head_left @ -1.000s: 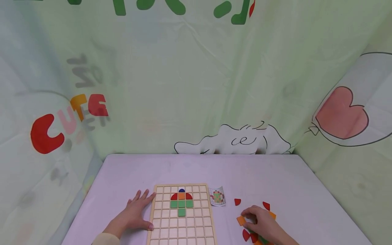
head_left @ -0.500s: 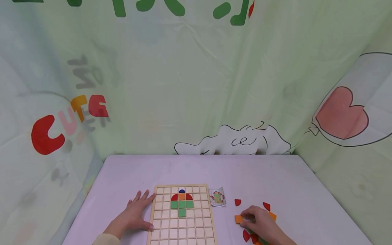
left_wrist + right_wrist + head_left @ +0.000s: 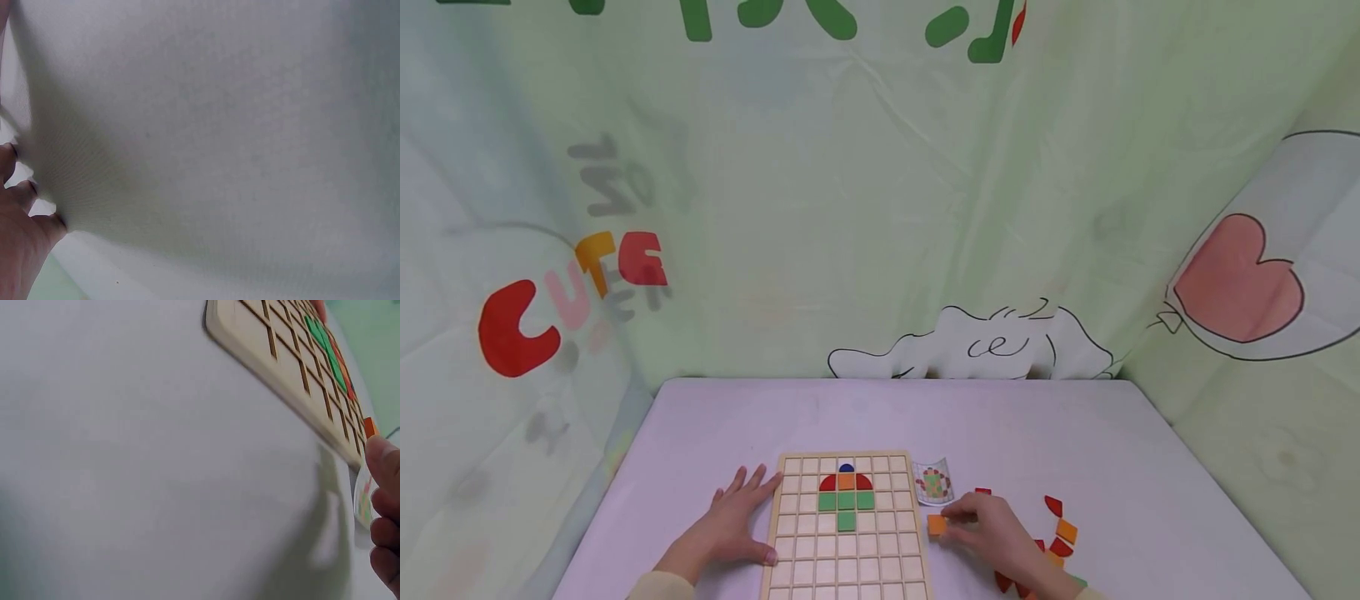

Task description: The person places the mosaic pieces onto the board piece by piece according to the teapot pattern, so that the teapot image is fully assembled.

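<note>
My right hand pinches an orange square tile between thumb and fingertips, just off the right edge of the wooden grid board. In the right wrist view, the orange tile shows its edge above the thumb. On the board sit a blue half-round piece, an orange square between two red quarter-round pieces, and several green squares. With fingers spread, my left hand rests at the board's left edge, thumb on the rim. The left wrist view shows mostly sleeve fabric.
A small picture card with a coloured pattern lies against the board's right side. Further right, loose red, orange and green pieces are scattered on the table, partly hidden by the right forearm. Printed curtains surround the table.
My right hand has drawn the orange tile out of the loose pieces and carried it left to the board's right edge. The left hand and the board have stayed put.
</note>
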